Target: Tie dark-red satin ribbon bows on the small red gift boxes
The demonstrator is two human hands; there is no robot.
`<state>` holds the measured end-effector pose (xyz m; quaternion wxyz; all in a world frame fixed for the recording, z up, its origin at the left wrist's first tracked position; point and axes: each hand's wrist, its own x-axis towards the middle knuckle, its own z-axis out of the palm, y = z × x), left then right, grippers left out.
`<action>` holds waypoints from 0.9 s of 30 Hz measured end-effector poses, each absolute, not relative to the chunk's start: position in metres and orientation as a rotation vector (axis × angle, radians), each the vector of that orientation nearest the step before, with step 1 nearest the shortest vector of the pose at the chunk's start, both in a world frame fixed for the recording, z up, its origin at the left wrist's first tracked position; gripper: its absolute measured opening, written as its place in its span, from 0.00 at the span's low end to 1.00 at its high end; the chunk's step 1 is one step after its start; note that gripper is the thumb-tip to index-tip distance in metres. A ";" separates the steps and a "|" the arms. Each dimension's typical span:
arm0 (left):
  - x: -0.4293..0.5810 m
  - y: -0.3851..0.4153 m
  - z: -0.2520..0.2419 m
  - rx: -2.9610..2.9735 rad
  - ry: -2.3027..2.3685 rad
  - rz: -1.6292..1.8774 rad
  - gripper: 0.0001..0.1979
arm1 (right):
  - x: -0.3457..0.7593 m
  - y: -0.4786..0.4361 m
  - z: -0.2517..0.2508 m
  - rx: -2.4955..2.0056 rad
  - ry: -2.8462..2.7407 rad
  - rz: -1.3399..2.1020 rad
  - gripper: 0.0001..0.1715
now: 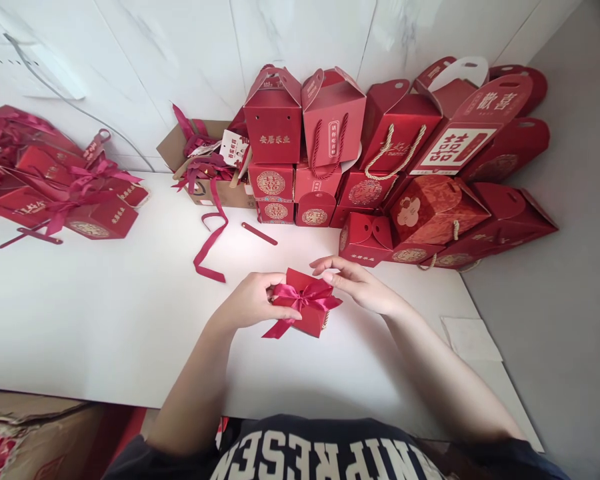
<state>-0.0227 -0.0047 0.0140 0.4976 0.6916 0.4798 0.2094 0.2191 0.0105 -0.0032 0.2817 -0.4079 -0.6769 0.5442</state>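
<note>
Red gift box (307, 323) with pink bow (301, 299), at the dial's centre: the left hand (266, 300) pinches its nine-o'clock side between thumb and fingers; the right hand (356, 287), half open, curves at two o'clock, contact unclear. Beyond: loose ribbon (214, 244) at ten, stacked boxes (365, 192) at one.

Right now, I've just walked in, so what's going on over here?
Someone is handling a small red box with a pink ribbon bow above a white table. Their left hand grips it; their right hand is open at its other side, though whether it touches is unclear. The bow is tied. Behind, boxes stand stacked; left of those, an open carton holds ribbons.
</note>
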 end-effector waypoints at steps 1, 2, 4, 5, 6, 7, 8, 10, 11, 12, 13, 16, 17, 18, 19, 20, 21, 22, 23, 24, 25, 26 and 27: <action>-0.023 -0.004 0.013 1.675 1.159 0.509 0.18 | 0.219 0.010 -0.005 -1.068 -1.817 1.500 0.17; -0.024 -0.004 0.012 1.680 1.160 0.511 0.18 | 0.219 0.010 -0.005 -1.043 -1.831 1.514 0.17; -0.025 -0.003 0.011 1.695 1.168 0.510 0.19 | 0.220 0.010 -0.005 -0.998 -1.865 1.517 0.16; -0.026 -0.003 0.010 1.702 1.170 0.501 0.19 | 0.222 0.010 -0.004 -0.984 -1.877 1.525 0.17; -0.027 -0.003 0.010 1.706 1.168 0.483 0.19 | 0.223 0.010 -0.003 -0.975 -1.882 1.538 0.17; -0.028 -0.002 0.010 1.708 1.166 0.462 0.19 | 0.225 0.010 -0.002 -0.968 -1.888 1.558 0.18; -0.028 -0.002 0.010 1.711 1.167 0.440 0.20 | 0.227 0.011 0.000 -0.959 -1.898 1.585 0.18; -0.027 -0.003 0.010 1.723 1.176 0.419 0.21 | 0.230 0.011 0.003 -0.937 -1.939 1.629 0.18; -0.026 -0.003 0.010 1.730 1.187 0.435 0.21 | 0.231 0.012 0.005 -0.927 -1.965 1.631 0.18; -0.025 -0.003 0.011 1.735 1.203 0.472 0.21 | 0.232 0.012 0.006 -0.921 -1.988 1.620 0.17; -0.025 -0.004 0.011 1.741 1.233 0.527 0.22 | 0.233 0.011 0.007 -0.922 -2.007 1.598 0.17; -0.030 -0.006 0.012 1.767 1.441 0.623 0.22 | 0.233 0.011 0.007 -0.941 -2.009 1.549 0.17; -0.034 -0.007 0.012 1.762 1.521 0.566 0.18 | 0.232 0.011 0.006 -0.950 -1.992 1.555 0.18; -0.039 -0.007 0.013 1.738 1.568 0.462 0.17 | 0.231 0.012 0.004 -0.959 -1.970 1.566 0.19; -0.043 -0.008 0.014 1.691 1.563 0.330 0.19 | 0.230 0.012 0.003 -0.967 -1.944 1.581 0.21; -0.046 -0.008 0.015 1.637 1.502 0.205 0.21 | 0.229 0.013 0.001 -0.974 -1.917 1.597 0.23; -0.049 -0.008 0.016 1.593 1.412 0.099 0.23 | 0.229 0.013 0.001 -0.976 -1.897 1.615 0.25; -0.050 -0.008 0.016 1.566 1.313 0.021 0.23 | 0.228 0.014 0.000 -0.966 -1.890 1.631 0.26; -0.049 -0.007 0.017 1.557 1.230 -0.019 0.23 | 0.227 0.014 0.001 -0.941 -1.897 1.642 0.26; -0.048 -0.006 0.016 1.561 1.175 -0.024 0.22 | 0.227 0.014 0.002 -0.904 -1.915 1.650 0.25; -0.046 -0.004 0.015 1.569 1.151 0.007 0.20 | 0.227 0.014 0.004 -0.862 -1.938 1.654 0.24; -0.045 -0.002 0.013 1.575 1.156 0.072 0.18 | 0.226 0.014 0.006 -0.824 -1.963 1.659 0.23; -0.044 0.001 0.010 1.577 1.180 0.160 0.17 | 0.226 0.013 0.008 -0.801 -1.976 1.666 0.22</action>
